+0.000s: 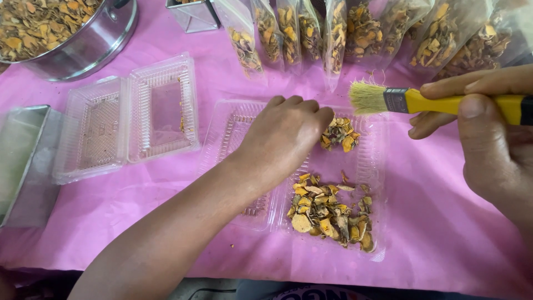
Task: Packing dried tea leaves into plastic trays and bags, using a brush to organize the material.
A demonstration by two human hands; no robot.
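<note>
Left hand (286, 136) lies knuckles-up over the open clear plastic clamshell tray (373, 166), fingers curled together on a small clump of dried yellow-brown slices (340, 134) at the tray's far end. I cannot tell how firmly the clump is pinched, since the fingertips are hidden under the knuckles. Right hand (488, 130) is clamped on the yellow handle of a paintbrush (422, 101); its pale bristles point toward the left hand and hover just above and beside the clump.

A larger heap of the same slices (330, 211) lies in the tray's near end. I judge these pieces light, dry and brittle: they look thin, curled and irregular, likely to crumble under a hard pinch, so a loose gathering grip suits them. The tray is thin ribbed plastic, flimsy and likely to flex, best steadied at its rim.

A second, nearly empty clamshell tray (130, 119) lies open to the left on the pink-covered surface (444, 222). A steel pot (94, 41) heaped with slices stands at the far left corner. Clear filled pouches (355, 30) lie in a row along the far edge. A metal box (28, 161) sits at the left edge.
</note>
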